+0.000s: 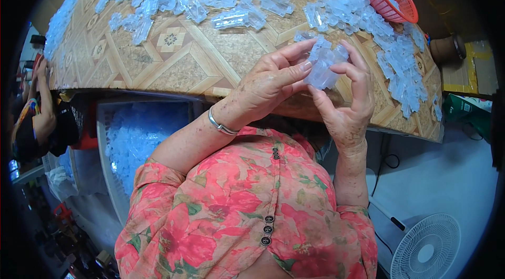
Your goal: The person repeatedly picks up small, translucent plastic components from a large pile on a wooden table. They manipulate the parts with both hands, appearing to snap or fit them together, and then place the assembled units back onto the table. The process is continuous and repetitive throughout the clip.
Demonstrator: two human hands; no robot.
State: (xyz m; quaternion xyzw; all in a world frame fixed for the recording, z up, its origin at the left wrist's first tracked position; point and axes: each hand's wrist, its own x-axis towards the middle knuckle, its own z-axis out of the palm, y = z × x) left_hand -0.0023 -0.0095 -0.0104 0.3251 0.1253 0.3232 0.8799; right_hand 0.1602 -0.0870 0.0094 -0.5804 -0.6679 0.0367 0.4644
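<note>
Between my two hands, just over the table's near edge, are several clear plastic pieces (325, 63) with notched outlines. My left hand (279, 74) grips them from the left, its thumb and fingers pinching their side. On the other side my right hand (350, 87) has its fingers bent round the pieces and its thumb beneath them. Many similar clear plastic pieces (239, 17) lie scattered and heaped on the patterned table (179, 66) beyond my hands. Exactly how the held pieces fit together is too blurred to tell.
A red basket (392, 0) of clear pieces stands at the far right, beside a brown pot (447, 49). A white crate (108, 137) with more pieces sits below the table at left. A white fan (426, 247) is at lower right. Another person's arm (46, 105) shows at far left.
</note>
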